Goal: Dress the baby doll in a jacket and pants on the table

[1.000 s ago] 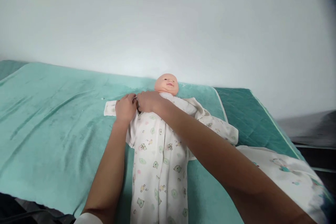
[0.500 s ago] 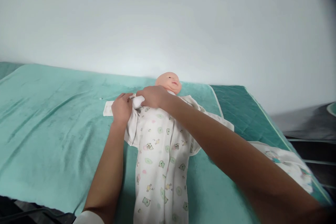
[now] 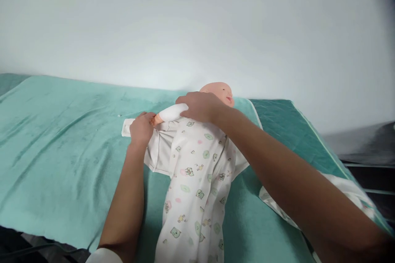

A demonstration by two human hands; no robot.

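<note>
A baby doll (image 3: 217, 88) lies on its back on a teal blanket, its face turned to the right. It wears a white garment (image 3: 197, 181) printed with small green, pink and yellow figures. One of its arms reaches out left in a white sleeve (image 3: 173, 111), with the bare doll hand showing at the end. My left hand (image 3: 142, 128) is closed on that doll hand. At the doll's shoulder, my right hand (image 3: 199, 107) curls round the upper end of the sleeved arm; its fingertips are partly hidden. A white sleeve of open cloth (image 3: 159, 152) spreads beneath the arm.
The teal blanket (image 3: 61, 152) covers the table, over a darker green quilted cover (image 3: 277, 127) on the right. Another white printed cloth (image 3: 342, 189) lies at the right edge, partly behind my forearm. A pale wall (image 3: 197, 28) stands behind.
The doll's head and upper body have shifted to the right. My right hand has moved right too, and more of the white-sleeved arm and the doll's hand now show.
</note>
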